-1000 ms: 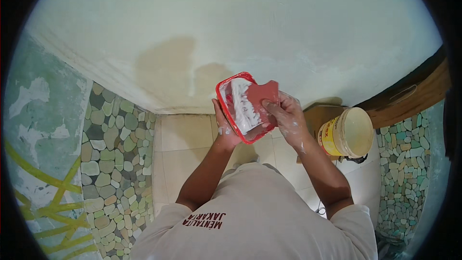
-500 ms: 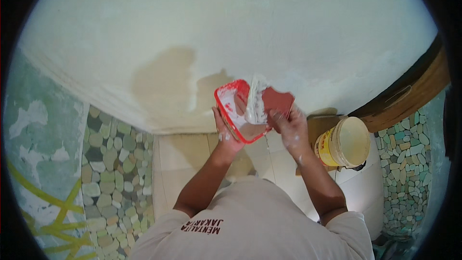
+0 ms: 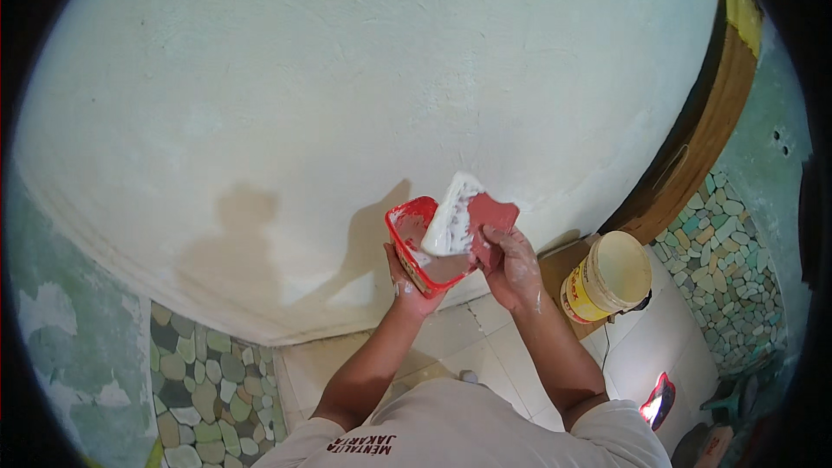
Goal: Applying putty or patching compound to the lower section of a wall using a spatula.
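My left hand (image 3: 414, 290) grips a red rectangular tub (image 3: 406, 251) from below and along its left side. White paste is smeared over the tub's inner walls and floor. In my right hand (image 3: 513, 270) is a flat red putty spreader (image 3: 491, 215), pinched between thumb and fingers. A thick band of white paste (image 3: 451, 221) coats the spreader's left edge, which hangs over the tub's right side. White smudges mark both hands. Beyond them stands the pale wall (image 3: 347, 104), with my shadow on it.
To the right, an off-white bucket (image 3: 622, 269) with a yellow label stands on a brown board or box (image 3: 563, 273). A curved brown wooden edge (image 3: 693, 165) borders the wall. Pale floor tiles (image 3: 451, 329) lie below, with pebble paving (image 3: 204, 373) at both sides.
My view has tilted up and turned, showing more wall. The spreader has shifted slightly down and left, its paste-covered face now turned more into view. Both hands keep their holds.
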`<state>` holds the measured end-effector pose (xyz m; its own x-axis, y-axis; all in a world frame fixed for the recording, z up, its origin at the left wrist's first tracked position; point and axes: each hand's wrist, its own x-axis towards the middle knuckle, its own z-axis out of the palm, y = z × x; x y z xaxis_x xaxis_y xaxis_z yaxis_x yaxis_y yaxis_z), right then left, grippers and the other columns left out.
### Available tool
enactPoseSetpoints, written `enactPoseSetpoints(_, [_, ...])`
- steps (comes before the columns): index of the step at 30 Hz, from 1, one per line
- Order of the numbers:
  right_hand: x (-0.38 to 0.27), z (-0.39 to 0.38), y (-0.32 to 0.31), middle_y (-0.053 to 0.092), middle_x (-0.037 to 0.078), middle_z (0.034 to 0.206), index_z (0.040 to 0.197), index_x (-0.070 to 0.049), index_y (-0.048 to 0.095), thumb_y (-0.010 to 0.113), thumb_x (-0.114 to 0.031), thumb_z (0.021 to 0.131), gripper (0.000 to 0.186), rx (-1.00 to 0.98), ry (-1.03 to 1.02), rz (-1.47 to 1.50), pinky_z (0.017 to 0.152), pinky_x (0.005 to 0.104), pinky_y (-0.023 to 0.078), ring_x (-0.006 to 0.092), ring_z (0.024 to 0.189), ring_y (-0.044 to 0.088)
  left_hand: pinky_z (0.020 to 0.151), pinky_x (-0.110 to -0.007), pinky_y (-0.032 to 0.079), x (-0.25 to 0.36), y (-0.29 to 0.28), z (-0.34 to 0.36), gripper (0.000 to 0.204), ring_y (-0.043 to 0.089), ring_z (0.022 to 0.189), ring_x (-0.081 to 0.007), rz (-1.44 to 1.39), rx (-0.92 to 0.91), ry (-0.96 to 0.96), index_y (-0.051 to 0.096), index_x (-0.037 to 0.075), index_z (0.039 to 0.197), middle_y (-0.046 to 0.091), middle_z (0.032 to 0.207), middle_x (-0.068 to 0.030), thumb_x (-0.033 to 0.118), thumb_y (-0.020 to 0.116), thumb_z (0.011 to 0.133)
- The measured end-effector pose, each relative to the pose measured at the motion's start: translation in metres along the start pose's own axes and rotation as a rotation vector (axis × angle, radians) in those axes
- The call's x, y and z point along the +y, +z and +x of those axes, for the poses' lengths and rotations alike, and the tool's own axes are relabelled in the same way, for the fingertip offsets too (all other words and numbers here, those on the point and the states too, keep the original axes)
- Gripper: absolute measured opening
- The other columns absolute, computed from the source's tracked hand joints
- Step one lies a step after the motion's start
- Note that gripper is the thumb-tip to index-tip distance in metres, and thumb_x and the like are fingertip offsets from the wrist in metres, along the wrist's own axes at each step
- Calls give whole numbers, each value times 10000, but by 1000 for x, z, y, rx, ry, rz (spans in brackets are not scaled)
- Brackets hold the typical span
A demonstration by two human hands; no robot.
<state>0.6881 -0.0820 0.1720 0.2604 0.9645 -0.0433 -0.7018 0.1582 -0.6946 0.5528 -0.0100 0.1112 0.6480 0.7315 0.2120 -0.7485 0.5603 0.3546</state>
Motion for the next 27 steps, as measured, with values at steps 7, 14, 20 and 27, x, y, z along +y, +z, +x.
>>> enactPoseSetpoints(7, [-51, 55, 50, 664, 47, 1091, 1178, -64, 593, 594, -135, 956, 234, -26, -313, 0, 814, 334, 530, 164, 920, 635, 1097, -499, 397, 31, -33, 22, 706, 506, 1285, -232, -188, -48, -83, 492, 252, 1395, 549, 1377, 20, 675, 599, 841])
enactPoseSetpoints(14, [-55, 69, 69, 660, 57, 988, 1073, -49, 610, 594, -109, 950, 138, 13, -284, 166, 756, 337, 550, 178, 854, 623, 1089, -481, 412, 41, -34, 27, 664, 521, 1270, -217, -218, -62, -115, 515, 254, 1373, 562, 1367, 38, 642, 624, 845])
enactPoseSetpoints(20, [-24, 53, 72, 614, 97, 1034, 1055, -7, 588, 593, -90, 961, 125, 96, -128, 251, 733, 329, 558, 204, 879, 583, 1078, -533, 404, 47, -28, 29, 884, 459, 1323, -239, -101, 46, -132, 415, 305, 1449, 485, 1438, 31, 873, 444, 772])
enactPoseSetpoints(27, [-30, 54, 66, 638, 63, 1030, 1084, -46, 590, 572, -91, 964, 129, 110, -104, 250, 753, 344, 551, 189, 927, 608, 1060, -473, 450, 38, 8, 48, 701, 524, 1276, -238, -98, -64, -109, 472, 212, 1409, 523, 1413, -20, 694, 475, 899])
